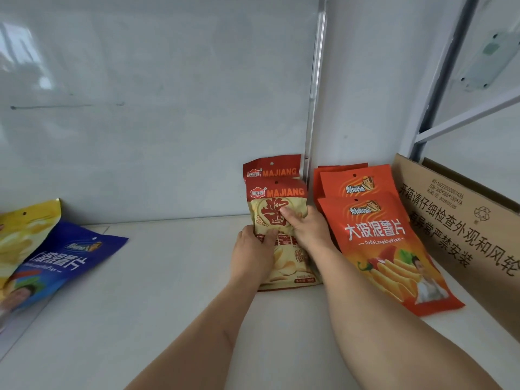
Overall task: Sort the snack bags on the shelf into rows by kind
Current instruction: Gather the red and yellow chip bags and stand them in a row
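On the shelf (174, 277), head view, both my hands are on the front MAJIANG chip bag (278, 235), the cream one with the red top. My left hand (253, 254) has its grip clamped on the bag's left edge, thumb over the front. My right hand (304, 229) is clamped on the right side, thumb pressing near the big red character. That bag leans against a second MAJIANG bag (271, 168) standing behind it near the back wall, so that row is two deep.

Just to the right sits the orange row: the front orange chip bag (385, 249) lies tilted back over another orange bag (357, 182), with a third edge peeking out behind. A cardboard box (461, 220) leans just beside them on the far right.

Way off to the left, well apart from everything, a blue chip bag (64, 260) lies overlapping a yellow bag (25, 229). Those two look unsorted to me.

My read: I'm seating the MAJIANG bag into its row. Next I'd let go, then reach left for the blue and yellow bags and start a row for each in the open middle stretch.
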`<move>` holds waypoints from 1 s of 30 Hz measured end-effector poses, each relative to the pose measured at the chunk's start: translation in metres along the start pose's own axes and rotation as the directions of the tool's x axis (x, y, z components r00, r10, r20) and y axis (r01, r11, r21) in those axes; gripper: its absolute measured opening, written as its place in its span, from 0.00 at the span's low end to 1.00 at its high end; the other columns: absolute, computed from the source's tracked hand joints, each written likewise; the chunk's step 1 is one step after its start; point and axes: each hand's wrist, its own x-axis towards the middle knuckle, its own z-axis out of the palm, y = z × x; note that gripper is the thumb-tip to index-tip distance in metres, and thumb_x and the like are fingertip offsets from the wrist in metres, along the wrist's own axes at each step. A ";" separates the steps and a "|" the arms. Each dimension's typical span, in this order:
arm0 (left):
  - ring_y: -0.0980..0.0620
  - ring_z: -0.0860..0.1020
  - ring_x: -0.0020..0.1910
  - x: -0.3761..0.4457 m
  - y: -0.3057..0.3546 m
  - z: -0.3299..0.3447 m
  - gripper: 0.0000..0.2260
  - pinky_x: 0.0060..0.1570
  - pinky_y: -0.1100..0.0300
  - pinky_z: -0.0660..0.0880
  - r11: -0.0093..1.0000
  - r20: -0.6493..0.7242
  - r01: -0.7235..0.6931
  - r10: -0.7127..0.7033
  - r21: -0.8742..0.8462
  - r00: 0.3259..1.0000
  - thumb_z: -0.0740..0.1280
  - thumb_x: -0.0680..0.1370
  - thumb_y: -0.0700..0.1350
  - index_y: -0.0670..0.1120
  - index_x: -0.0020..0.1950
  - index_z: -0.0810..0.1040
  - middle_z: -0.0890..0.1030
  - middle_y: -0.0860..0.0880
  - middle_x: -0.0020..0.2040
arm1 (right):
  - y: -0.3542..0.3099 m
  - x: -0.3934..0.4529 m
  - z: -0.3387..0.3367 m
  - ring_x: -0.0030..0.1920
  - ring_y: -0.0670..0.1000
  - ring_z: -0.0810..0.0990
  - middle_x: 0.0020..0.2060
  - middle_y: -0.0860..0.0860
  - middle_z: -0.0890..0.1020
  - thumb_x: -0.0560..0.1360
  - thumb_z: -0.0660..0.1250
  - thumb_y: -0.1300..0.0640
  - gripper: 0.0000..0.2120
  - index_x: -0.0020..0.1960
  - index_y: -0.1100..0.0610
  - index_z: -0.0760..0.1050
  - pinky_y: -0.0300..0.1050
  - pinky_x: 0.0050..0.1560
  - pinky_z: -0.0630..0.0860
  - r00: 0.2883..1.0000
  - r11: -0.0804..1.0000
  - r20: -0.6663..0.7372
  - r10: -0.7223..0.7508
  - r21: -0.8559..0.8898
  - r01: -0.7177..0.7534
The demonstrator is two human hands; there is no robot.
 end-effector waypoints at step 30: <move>0.47 0.77 0.60 -0.070 -0.124 -0.298 0.13 0.55 0.55 0.70 0.455 -0.156 -0.046 0.396 0.889 0.905 0.56 0.84 0.48 0.48 0.60 0.77 0.80 0.50 0.58 | -0.096 -0.161 0.229 0.62 0.54 0.75 0.63 0.50 0.78 0.83 0.57 0.51 0.15 0.64 0.53 0.76 0.50 0.60 0.68 0.709 0.408 0.459 -0.536 -0.594 0.693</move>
